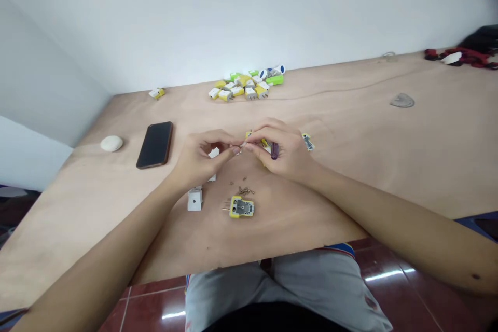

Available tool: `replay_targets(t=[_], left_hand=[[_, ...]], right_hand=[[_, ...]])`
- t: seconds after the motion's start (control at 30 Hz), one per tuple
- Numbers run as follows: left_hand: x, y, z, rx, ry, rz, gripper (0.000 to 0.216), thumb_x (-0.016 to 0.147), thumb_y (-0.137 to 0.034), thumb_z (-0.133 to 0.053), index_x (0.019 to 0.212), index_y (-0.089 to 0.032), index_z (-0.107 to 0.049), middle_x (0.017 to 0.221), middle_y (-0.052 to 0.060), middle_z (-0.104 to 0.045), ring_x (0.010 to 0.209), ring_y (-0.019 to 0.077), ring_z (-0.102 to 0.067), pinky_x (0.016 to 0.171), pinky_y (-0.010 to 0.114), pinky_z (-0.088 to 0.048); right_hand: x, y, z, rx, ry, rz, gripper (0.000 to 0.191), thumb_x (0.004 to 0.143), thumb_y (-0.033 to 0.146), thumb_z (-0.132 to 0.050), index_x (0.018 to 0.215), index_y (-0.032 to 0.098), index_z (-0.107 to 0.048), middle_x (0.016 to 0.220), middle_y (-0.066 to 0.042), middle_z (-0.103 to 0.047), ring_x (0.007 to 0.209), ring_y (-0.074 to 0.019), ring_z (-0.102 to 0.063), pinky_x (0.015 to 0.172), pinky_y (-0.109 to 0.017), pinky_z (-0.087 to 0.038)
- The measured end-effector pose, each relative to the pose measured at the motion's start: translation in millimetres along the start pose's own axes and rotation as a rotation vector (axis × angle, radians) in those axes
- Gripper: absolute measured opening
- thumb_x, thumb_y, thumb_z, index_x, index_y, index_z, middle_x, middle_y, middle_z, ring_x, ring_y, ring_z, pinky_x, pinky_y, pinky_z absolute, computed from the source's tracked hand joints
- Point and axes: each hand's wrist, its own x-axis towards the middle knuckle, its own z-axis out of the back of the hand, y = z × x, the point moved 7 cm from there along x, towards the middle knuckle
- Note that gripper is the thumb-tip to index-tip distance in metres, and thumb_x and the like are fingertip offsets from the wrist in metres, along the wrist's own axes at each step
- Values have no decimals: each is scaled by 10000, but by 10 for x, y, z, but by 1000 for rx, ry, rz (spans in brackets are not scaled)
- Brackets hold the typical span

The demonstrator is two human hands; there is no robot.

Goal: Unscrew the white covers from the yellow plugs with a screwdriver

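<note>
My left hand (212, 151) and my right hand (282, 148) meet above the table, fingertips nearly touching. Each pinches with thumb and forefinger at a tiny piece between them, too small to make out. A purple handle (275, 151), seemingly a screwdriver's, sticks out from my curled right fingers; its shaft is hidden. Below lies an opened yellow plug half (241, 207) with its metal inside showing and pins pointing left. Small brass screws (246, 191) are scattered just above it. White plug covers (195, 199) lie under my left wrist. Yellow parts behind my right hand are partly covered.
Several yellow, white and green plugs (241, 85) are heaped by the wall. At the left are a phone (154, 145), a white oval object (111, 143) and another plug (157, 93). Another open plug half (308, 141) lies beyond my right hand; a grey flat piece (402, 100) is farther right.
</note>
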Motion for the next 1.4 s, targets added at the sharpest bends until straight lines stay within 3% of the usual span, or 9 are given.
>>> replay_targets(t=[0.2,0.4,0.8,1.2,1.4], left_hand=[[1,10,-11,-51,-8,97,219,887,-370,-903,988,-177,-888,975,111,-862,853,218,-774,756,329,-621],[-6,-63,-15,-20,-32,49,191,875,-363,-907,925,-180,-889,883,97,-848,730,180,-707,659,311,-572],[-41,-107,-9,9,-56,0,45,822,-185,-841,865,-178,-853,776,45,-767,680,138,-591,660,301,-513],[-46,-75,-43,-20,-59,20,65,800,-203,-845,856,-171,-847,819,70,-806,685,148,-633,642,297,-527],[-42,-59,-56,-44,22,56,100,826,-228,-867,907,-170,-860,894,90,-828,703,151,-632,677,311,-543]], right_hand=[[-1,24,12,7,1,3,56,1021,177,-719,991,224,-722,901,-59,-741,843,-210,-692,759,-371,-579],[4,40,-8,1,32,34,75,1025,197,-698,965,231,-728,903,-53,-747,858,-218,-702,792,-400,-572],[-21,43,-57,49,125,44,66,1035,191,-691,1025,225,-747,946,-59,-763,897,-219,-717,830,-404,-569],[-34,14,-101,34,180,15,71,1024,190,-675,1031,237,-727,962,-61,-760,909,-235,-708,853,-427,-556],[-41,11,-78,52,164,26,77,1001,164,-687,1024,231,-718,946,-57,-751,893,-227,-706,843,-414,-547]])
